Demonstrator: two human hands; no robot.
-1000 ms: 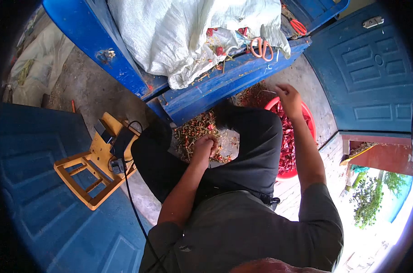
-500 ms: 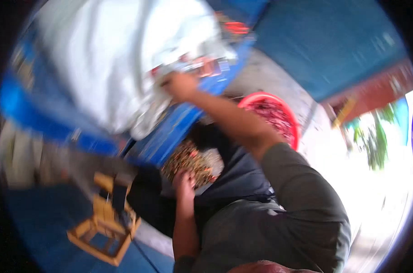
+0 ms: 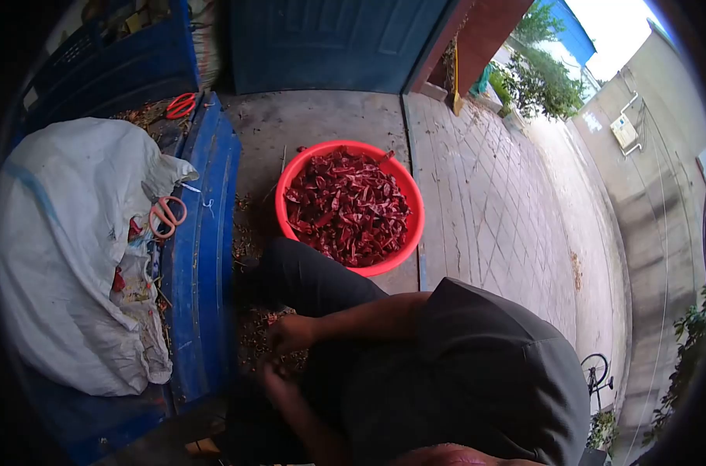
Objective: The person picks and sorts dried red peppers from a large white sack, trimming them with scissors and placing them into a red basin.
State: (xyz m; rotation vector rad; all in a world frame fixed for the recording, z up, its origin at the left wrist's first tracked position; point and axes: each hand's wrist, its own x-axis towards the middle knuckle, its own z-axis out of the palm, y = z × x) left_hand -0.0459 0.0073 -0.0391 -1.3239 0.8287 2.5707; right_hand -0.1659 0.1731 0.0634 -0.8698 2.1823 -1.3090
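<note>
My right hand (image 3: 292,334) is closed, its fingers curled down over my lap. Just below it, my left hand (image 3: 277,379) is also closed, close to or touching the right. Both are in shadow, and whatever they hold is hidden. Under and beside them lies a pile of small brownish bits (image 3: 253,335). Beyond my knee stands a red plastic basin (image 3: 416,225) heaped with dried red chillies (image 3: 349,206). To the left, a white woven sack (image 3: 73,241) lies on a blue metal bed, its mouth showing red pieces.
Pink-handled scissors (image 3: 167,217) lie by the sack's mouth. Red-handled scissors (image 3: 182,106) rest farther back. The blue metal edge (image 3: 201,279) runs along my left side. Ahead is a blue door (image 3: 329,46); to the right, a paved yard (image 3: 485,202) and a wall.
My right hand has come back from the sack to my left hand over my lap. The camera view has swung right, bringing the basin and yard nearer the middle.
</note>
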